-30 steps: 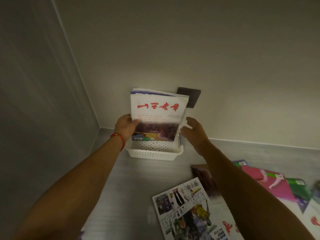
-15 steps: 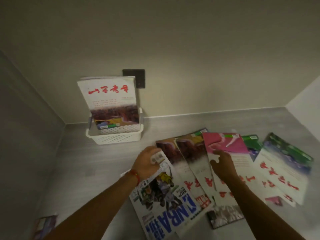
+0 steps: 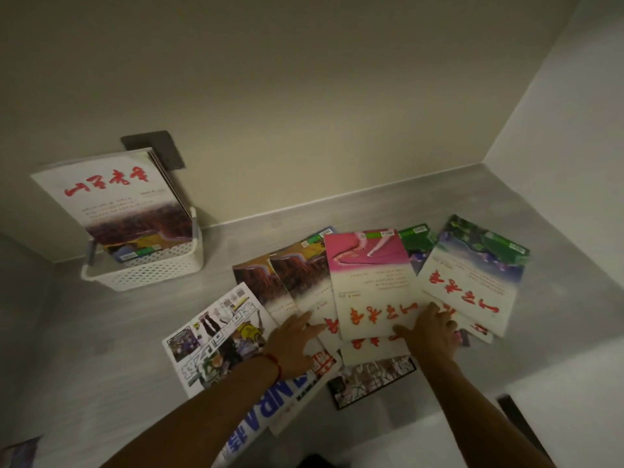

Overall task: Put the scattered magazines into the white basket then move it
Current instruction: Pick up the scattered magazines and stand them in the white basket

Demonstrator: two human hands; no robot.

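Observation:
The white basket [image 3: 148, 273] stands at the back left against the wall, with magazines upright in it; the front one [image 3: 114, 194] has a white cover with red script. Several magazines lie fanned out on the grey surface: a pink-topped one [image 3: 369, 282], a brown-topped one [image 3: 300, 282], a green-and-purple one [image 3: 472, 275] and an NBA magazine [image 3: 216, 339]. My left hand [image 3: 292, 342] lies flat, fingers spread, on the brown-topped and NBA magazines. My right hand [image 3: 430, 331] rests with fingers apart on the near edge of the pink-topped magazine. Neither hand has lifted anything.
A dark wall plate [image 3: 158, 148] sits behind the basket. Walls close in at the back, left and right. A dark-covered magazine [image 3: 371, 378] lies near the front edge, and another magazine corner [image 3: 18, 452] shows at the bottom left. A white ledge [image 3: 567, 386] lies at the right.
Both hands left the magazine standing in the basket and moved down to the scattered pile. My view swung right. The left hand shifted from the NBA magazine toward the brown-topped one.

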